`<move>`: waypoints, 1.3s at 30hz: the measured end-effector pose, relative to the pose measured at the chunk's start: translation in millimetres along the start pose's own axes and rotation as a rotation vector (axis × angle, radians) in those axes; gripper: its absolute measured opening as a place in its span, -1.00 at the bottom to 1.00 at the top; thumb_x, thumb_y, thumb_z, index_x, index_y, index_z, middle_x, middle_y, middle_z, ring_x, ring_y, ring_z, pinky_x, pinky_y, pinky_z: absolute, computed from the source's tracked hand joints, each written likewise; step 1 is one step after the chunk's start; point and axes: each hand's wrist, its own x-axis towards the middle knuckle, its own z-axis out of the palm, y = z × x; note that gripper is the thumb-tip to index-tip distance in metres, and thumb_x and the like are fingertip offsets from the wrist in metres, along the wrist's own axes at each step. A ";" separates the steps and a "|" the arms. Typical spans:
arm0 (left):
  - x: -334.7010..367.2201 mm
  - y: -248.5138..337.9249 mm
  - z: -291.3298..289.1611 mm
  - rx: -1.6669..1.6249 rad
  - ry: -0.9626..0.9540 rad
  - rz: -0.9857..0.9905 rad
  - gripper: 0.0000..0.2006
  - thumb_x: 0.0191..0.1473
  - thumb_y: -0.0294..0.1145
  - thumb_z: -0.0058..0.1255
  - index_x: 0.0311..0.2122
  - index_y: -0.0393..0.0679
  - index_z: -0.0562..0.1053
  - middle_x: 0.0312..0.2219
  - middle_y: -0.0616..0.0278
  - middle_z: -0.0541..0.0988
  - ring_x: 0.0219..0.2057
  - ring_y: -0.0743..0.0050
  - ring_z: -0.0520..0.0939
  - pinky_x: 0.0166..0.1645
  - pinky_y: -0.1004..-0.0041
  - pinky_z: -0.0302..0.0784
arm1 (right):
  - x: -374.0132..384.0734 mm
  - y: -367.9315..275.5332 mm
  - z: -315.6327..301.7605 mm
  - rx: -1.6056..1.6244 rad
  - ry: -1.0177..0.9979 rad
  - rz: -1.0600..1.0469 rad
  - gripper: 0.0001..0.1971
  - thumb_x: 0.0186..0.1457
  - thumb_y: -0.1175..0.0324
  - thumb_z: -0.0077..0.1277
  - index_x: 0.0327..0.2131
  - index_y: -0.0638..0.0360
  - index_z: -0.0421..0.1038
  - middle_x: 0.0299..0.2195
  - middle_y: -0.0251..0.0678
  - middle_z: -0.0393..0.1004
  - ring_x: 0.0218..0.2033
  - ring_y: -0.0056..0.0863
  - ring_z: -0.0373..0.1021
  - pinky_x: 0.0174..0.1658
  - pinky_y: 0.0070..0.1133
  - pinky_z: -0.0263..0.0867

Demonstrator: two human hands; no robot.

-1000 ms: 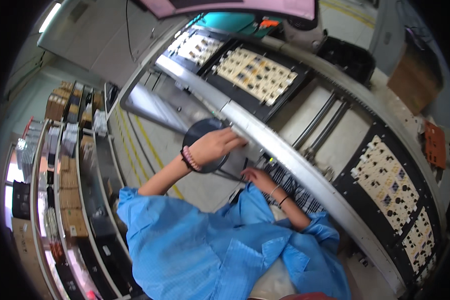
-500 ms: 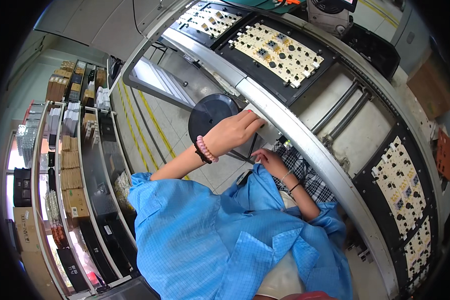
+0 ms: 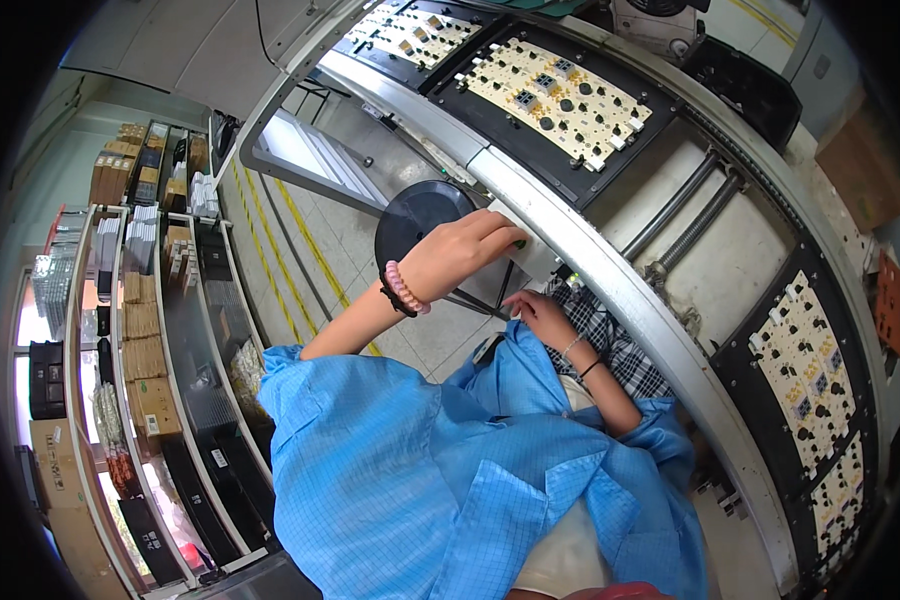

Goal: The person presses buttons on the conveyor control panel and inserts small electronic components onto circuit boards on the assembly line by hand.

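My left hand (image 3: 460, 255), with a pink beaded band and a dark band at the wrist, reaches right to the grey box (image 3: 532, 258) under the metal rail (image 3: 540, 200). Its fingers are stretched out and bent at the tips, and nothing shows in its grasp. A small dark green spot (image 3: 519, 243) is at the fingertips; I cannot tell whether they press it. The thumb is mostly hidden. My right hand (image 3: 542, 318) hovers by my lap next to the checked cloth (image 3: 610, 345), its fingers loosely apart and without any object.
Beyond the rail, cream circuit boards (image 3: 550, 100) sit in black trays (image 3: 495, 120), with another board (image 3: 805, 370) at right. Two dark ribbed hoses (image 3: 675, 215) cross the gap. A round black stool (image 3: 410, 225) stands behind my left hand. Loaded shelves (image 3: 150, 350) line the left.
My left hand has shifted slightly along the grey box, and the dark green spot now shows at its fingertips. The right hand has barely moved.
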 end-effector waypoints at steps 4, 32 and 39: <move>3.2 -4.2 -4.9 -0.052 -0.039 -0.042 -0.70 -0.01 -0.53 0.10 -0.10 -0.12 0.49 -0.32 0.23 0.53 -0.30 0.24 0.59 -0.21 0.37 0.55 | 2.7 -0.4 0.1 -0.002 -0.004 0.001 -0.72 0.15 0.63 -0.19 -0.14 0.16 0.47 -0.44 -0.25 0.50 -0.40 -0.43 0.48 -0.29 -0.54 0.39; 89.8 -49.3 -24.7 -0.060 -0.735 -0.143 -0.82 -0.23 -0.28 0.32 -0.52 -0.07 0.55 -0.56 0.28 0.62 -0.43 0.23 0.67 -0.35 0.29 0.51 | 22.9 -4.0 8.1 -0.026 -0.052 0.018 -0.76 0.15 0.56 -0.18 -0.18 0.18 0.49 -0.43 -0.23 0.50 -0.39 -0.34 0.48 -0.25 -0.49 0.39; 37.9 -52.4 -30.3 -0.329 -0.478 -0.156 -0.82 0.02 -0.33 0.17 -0.25 -0.08 0.49 -0.41 0.28 0.56 -0.33 0.30 0.61 -0.26 0.35 0.49 | 23.5 -2.8 5.6 -0.019 -0.018 0.017 -0.75 0.13 0.57 -0.18 -0.18 0.18 0.49 -0.44 -0.21 0.51 -0.40 -0.32 0.49 -0.27 -0.49 0.41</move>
